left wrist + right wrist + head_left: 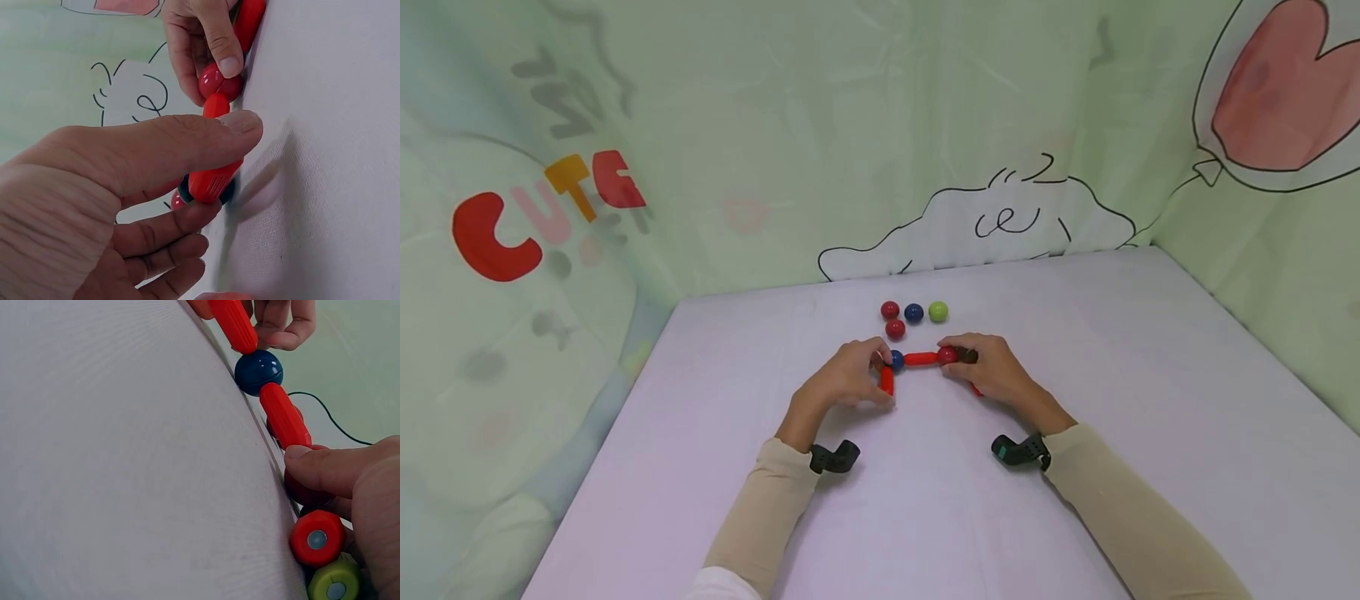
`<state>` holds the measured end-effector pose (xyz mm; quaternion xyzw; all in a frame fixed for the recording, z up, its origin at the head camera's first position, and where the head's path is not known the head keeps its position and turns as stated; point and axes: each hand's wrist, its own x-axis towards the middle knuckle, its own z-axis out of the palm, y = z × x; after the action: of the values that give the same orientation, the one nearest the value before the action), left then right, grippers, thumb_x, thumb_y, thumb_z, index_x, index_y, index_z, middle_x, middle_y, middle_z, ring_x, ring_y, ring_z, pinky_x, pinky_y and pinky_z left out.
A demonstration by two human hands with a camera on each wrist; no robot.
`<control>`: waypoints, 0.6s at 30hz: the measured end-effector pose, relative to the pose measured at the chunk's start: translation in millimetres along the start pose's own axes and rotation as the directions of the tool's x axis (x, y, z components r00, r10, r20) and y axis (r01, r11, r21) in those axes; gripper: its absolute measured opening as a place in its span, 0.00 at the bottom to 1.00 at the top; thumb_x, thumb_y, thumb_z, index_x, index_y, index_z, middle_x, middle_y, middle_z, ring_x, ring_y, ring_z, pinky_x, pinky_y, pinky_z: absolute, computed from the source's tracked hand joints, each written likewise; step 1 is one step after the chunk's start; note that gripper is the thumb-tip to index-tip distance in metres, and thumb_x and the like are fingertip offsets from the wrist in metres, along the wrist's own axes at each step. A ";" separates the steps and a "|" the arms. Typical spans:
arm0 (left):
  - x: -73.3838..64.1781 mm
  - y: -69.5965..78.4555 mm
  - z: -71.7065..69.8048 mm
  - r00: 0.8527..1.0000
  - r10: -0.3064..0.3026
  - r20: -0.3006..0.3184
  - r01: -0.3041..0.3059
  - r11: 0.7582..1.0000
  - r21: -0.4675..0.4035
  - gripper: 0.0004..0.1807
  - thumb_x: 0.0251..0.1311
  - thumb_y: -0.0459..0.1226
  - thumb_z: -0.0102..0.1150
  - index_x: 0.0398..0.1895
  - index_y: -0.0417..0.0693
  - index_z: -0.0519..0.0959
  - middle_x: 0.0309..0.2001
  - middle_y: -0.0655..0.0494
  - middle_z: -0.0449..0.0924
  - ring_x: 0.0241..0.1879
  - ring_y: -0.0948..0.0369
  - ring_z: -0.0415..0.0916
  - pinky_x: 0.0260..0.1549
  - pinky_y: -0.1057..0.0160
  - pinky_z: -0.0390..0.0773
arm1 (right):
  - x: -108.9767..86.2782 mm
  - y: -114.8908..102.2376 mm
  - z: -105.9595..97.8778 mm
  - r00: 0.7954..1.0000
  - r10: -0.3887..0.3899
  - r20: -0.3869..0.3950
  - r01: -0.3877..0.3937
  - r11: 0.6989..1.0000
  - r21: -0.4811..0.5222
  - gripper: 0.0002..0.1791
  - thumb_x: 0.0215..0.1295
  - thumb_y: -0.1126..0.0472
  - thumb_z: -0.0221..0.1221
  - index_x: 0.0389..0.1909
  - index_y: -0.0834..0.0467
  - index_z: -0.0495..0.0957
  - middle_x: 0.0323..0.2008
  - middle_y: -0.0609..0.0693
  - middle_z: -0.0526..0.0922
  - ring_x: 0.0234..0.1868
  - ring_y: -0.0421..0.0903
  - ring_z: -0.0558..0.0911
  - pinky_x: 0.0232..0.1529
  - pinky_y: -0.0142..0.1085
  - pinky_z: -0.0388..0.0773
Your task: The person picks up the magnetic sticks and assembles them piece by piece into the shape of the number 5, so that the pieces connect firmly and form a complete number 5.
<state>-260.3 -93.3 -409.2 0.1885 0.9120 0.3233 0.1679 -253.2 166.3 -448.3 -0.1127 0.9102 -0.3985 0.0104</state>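
My left hand [844,375] pinches a red magnetic rod [887,381] between thumb and fingers. One end of that rod meets a blue ball [259,373]. A second red rod [921,359] runs from the blue ball to a red ball [947,356]. That red ball sits between the thumb and fingers of my right hand [994,368]. Beside the right palm, the right wrist view shows the metal-tipped ends of another red rod [317,539] and a green rod [335,584]; their far parts are hidden.
Just beyond the hands lie two loose red balls [890,310], a dark blue ball [913,313] and a lime ball [938,312]. A white cloth covers the table [1150,400]. Printed curtains [760,150] stand behind it. Each wrist wears a black strap mount [1021,451].
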 end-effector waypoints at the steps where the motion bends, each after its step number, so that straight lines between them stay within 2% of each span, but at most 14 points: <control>1: 0.1 0.1 0.3 1.000 0.002 -0.002 -0.002 1.000 -0.001 0.29 0.45 0.37 0.81 0.48 0.54 0.73 0.45 0.54 0.77 0.44 0.54 0.73 0.28 0.59 0.82 | -0.1 0.3 -0.3 1.000 -0.002 0.000 0.002 1.000 0.002 0.25 0.65 0.59 0.69 0.63 0.53 0.80 0.64 0.58 0.78 0.64 0.58 0.73 0.63 0.55 0.73; 9: 0.1 -0.4 1.2 1.000 0.011 -0.013 -0.011 1.000 -0.011 0.29 0.43 0.38 0.82 0.47 0.53 0.74 0.43 0.55 0.81 0.40 0.55 0.77 0.26 0.59 0.82 | -0.3 2.4 -0.9 1.000 -0.021 0.009 0.021 1.000 0.011 0.25 0.65 0.60 0.68 0.63 0.53 0.80 0.63 0.58 0.78 0.64 0.58 0.73 0.63 0.55 0.73; 18: 2.3 0.1 4.9 0.999 0.027 -0.022 -0.027 0.999 0.022 0.29 0.44 0.40 0.83 0.47 0.55 0.74 0.40 0.56 0.81 0.41 0.56 0.77 0.35 0.60 0.81 | -0.2 4.3 -0.5 0.999 -0.034 -0.003 0.034 0.999 0.016 0.25 0.65 0.60 0.68 0.63 0.53 0.80 0.63 0.58 0.78 0.64 0.59 0.73 0.64 0.56 0.72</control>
<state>-260.2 -89.6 -413.1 0.1990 0.9146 0.3178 0.1512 -253.9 169.5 -451.2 -0.1275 0.9049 -0.4061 0.0034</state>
